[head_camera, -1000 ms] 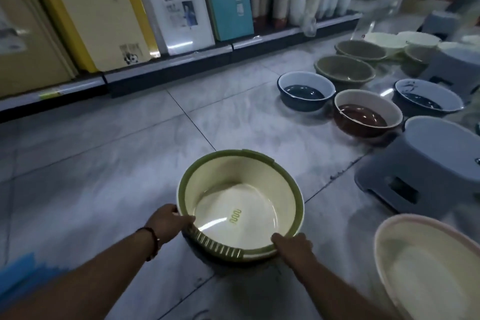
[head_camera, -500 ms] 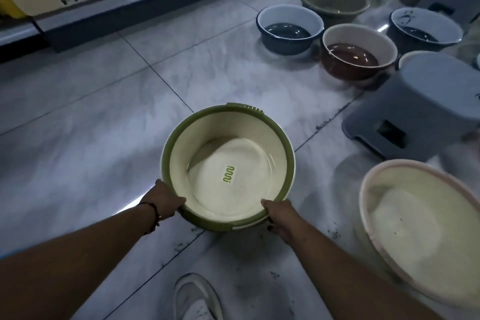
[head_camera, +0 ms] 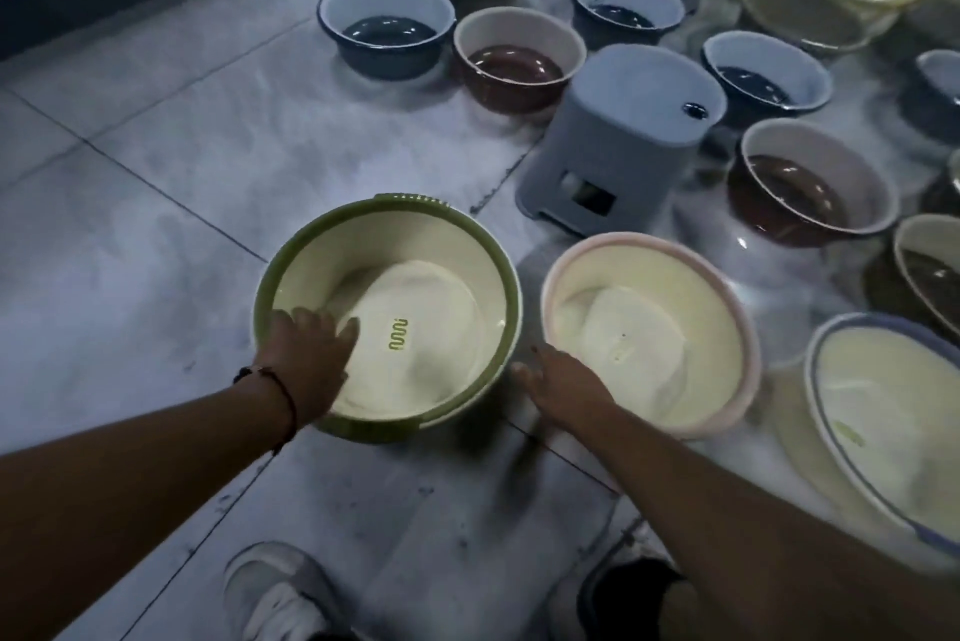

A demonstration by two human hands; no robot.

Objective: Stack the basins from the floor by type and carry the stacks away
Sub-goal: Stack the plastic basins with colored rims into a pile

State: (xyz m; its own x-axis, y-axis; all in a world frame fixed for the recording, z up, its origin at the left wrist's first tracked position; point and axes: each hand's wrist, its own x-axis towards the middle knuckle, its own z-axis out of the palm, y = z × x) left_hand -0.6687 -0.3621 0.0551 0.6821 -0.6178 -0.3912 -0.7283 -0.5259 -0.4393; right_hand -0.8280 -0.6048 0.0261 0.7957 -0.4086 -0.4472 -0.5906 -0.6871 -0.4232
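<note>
Grey marble-patterned tiled floor (head_camera: 156,276), bearing all items. Grey plastic step stool (head_camera: 623,141), centre, far of the two near basins. Round cream plastic basin with green rim (head_camera: 387,315), near centre, standing on the floor. Round cream plastic basin with pink rim (head_camera: 649,333), just right of it. Dark blue round basin with white inner wall (head_camera: 387,27), far centre; brown round basin with pale inner wall (head_camera: 519,60) beside it. Left hand (head_camera: 306,354): fingers straight, lying over the green-rimmed basin's near-left rim and inner wall. Right hand (head_camera: 563,388): fingers spread, gripping nothing, at the pink-rimmed basin's near-left edge.
</note>
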